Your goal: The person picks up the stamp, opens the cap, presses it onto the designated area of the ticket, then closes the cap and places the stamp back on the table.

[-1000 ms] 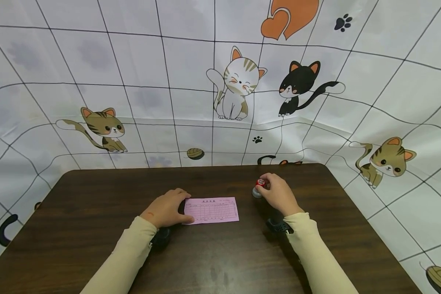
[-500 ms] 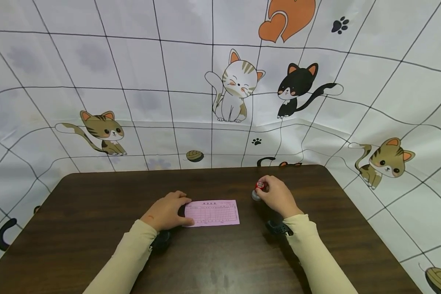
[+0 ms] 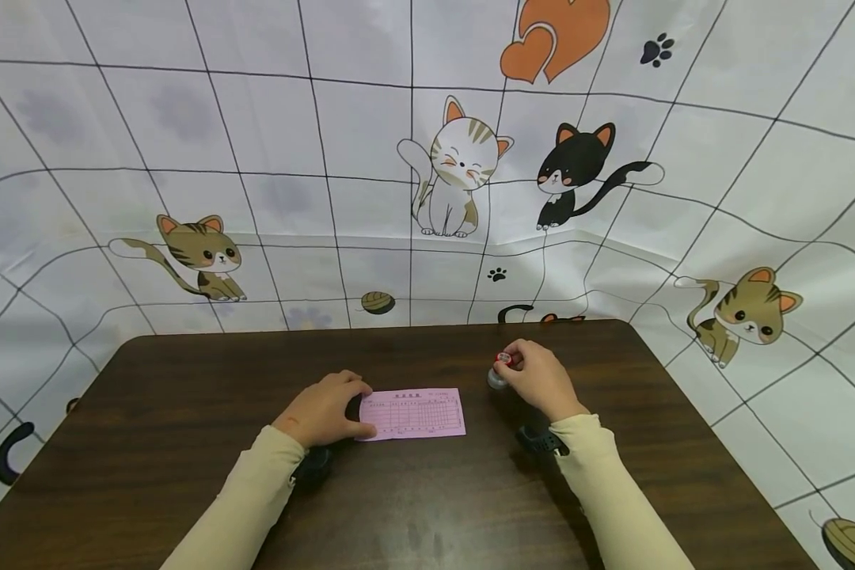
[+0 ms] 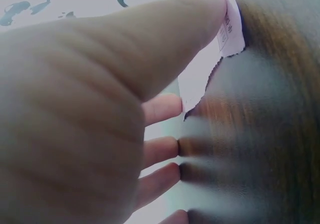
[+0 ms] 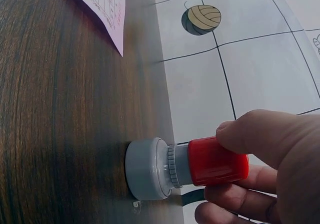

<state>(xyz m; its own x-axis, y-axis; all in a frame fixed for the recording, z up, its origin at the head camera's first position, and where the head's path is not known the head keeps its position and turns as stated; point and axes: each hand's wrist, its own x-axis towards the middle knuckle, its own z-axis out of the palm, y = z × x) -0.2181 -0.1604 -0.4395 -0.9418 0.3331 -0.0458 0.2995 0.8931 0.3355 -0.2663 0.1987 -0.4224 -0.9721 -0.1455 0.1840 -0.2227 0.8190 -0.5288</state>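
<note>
A pink printed form slip (image 3: 413,413) lies on the dark wooden table, its lined side facing up. My left hand (image 3: 324,410) rests on the slip's left end, thumb at the near corner and forefinger at the far one. In the left wrist view the slip's ragged edge (image 4: 205,84) shows between thumb and forefinger, with the other fingertips on the tabletop. To the right of the slip, a stamp (image 5: 218,161) with a red handle stands upright on its round grey base (image 5: 142,169). My right hand (image 3: 539,381) pinches the red handle between thumb and fingers.
The brown table (image 3: 185,475) has rounded far corners. Behind it and along the right hangs a white gridded cloth (image 3: 292,198) printed with cartoon cats. A dark band (image 3: 537,439) circles the right wrist.
The head view has tilted slightly. Both hands, the slip and the stamp keep their places on the table.
</note>
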